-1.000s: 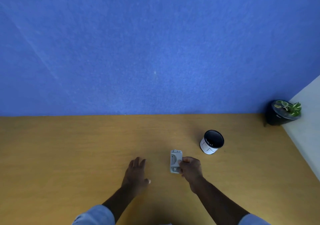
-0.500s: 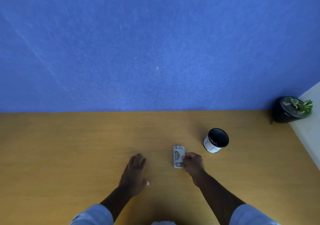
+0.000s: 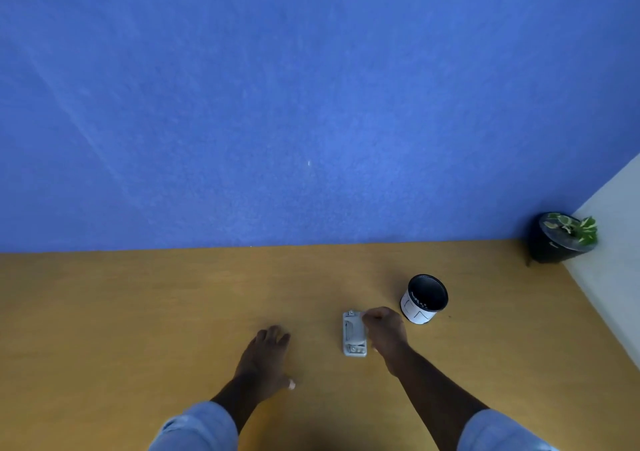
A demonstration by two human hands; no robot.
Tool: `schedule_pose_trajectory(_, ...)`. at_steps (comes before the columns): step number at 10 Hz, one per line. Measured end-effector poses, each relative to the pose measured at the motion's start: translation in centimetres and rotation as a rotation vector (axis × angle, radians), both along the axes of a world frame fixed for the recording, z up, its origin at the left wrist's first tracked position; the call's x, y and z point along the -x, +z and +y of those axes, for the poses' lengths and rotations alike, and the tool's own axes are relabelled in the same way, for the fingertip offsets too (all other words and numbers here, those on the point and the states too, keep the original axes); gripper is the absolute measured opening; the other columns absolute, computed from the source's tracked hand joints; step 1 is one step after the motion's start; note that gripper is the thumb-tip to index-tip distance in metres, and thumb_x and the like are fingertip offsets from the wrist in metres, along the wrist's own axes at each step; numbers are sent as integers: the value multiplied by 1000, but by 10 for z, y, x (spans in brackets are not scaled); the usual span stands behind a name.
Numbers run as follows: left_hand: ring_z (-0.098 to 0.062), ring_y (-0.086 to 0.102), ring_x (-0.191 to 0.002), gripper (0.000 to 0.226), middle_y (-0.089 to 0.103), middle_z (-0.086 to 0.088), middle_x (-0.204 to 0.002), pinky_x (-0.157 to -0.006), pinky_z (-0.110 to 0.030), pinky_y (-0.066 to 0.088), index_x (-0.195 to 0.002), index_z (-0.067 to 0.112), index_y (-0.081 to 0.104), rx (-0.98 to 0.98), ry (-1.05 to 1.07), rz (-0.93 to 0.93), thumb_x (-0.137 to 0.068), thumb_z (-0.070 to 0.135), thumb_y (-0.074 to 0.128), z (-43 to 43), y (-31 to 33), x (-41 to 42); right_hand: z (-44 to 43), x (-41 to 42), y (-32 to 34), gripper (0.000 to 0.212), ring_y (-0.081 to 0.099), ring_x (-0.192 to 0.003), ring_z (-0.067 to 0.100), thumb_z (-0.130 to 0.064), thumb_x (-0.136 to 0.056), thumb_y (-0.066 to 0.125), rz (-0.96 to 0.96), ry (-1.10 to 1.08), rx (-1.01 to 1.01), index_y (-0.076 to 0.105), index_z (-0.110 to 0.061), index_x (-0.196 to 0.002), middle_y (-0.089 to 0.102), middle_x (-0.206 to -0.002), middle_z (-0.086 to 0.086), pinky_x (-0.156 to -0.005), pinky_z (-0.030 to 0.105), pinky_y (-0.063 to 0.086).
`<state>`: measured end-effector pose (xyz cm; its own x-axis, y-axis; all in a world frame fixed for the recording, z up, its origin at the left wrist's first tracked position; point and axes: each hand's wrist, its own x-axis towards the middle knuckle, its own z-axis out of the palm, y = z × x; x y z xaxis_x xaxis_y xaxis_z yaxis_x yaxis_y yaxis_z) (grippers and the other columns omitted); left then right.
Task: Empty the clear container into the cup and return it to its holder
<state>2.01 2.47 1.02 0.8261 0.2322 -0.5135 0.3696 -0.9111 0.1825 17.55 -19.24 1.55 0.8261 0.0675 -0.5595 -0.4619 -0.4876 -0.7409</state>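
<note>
Two hands on table [image 3: 121, 312]; left hand [image 3: 265, 360] flat, fingers spread, holding nothing, position unchanged; grey holder with clear container [image 3: 354, 333] at centre; right hand [image 3: 384, 329] has crept to holder's far end, fingers curled there, grasp extent unclear; extraction likely starting; cup [image 3: 424, 298] near right, upright, open.

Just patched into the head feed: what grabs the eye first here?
A huge blue wall fills the upper half, above a bare yellow-brown table. Near the table's middle, the right hand touches a small grey holder, with the left hand flat beside it. A white cup with a dark inside stands just right, and a black potted plant sits in the far right corner.
</note>
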Motion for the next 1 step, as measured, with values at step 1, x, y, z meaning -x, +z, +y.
schedule_pose_trajectory(1,-38,6,-168,102,15,-16,-181,-137,-51,11,-170,13,22,-116,-40,-67,-94,67,64,9,14,-14,4,-10,20,32,66,-82,16,-27,-95,71,-85,17,8,74,-11,-122,75,-105,4,-66,27,48)
